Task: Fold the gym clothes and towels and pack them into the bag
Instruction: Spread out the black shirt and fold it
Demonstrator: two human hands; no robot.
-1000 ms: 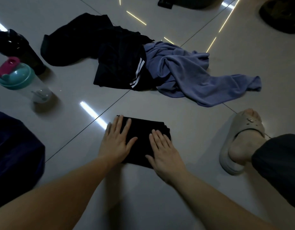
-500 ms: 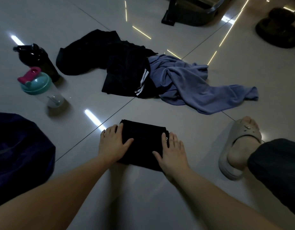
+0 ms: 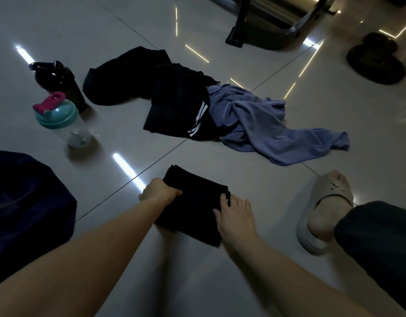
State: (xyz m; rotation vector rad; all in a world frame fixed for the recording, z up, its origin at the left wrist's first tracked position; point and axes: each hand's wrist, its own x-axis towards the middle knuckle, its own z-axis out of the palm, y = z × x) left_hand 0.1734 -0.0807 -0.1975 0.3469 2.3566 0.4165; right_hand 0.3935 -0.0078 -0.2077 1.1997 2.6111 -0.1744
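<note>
Folded black garment (image 3: 195,202) lies as a compact rectangle on the floor (image 3: 110,28) right in front of the person, between the two hands. The left hand (image 3: 157,192) has its fingers curled round the near-left edge with the thumb on top, a grip that looks meant for lifting the bundle without letting the folds slip. The right hand (image 3: 235,216) lies against the right edge, thumb on the cloth and fingers fairly straight beside it; whether any fingertip is tucked underneath cannot be told. Holding both ends probably keeps the stack square for a carry to the dark blue bag (image 3: 26,202), which sits close by on the left. Beyond the garment, a heap of dark clothes (image 3: 165,92) with white stripes and a crumpled blue towel (image 3: 261,126) touching it wait unfolded. A clear shaker bottle (image 3: 60,120) with a teal lid and a black bottle (image 3: 58,81) stand near the bag. The surface is glossy pale tile, throwing back strip lights in a dim room. A foot in a pale slipper (image 3: 320,216) rests at the right.
</note>
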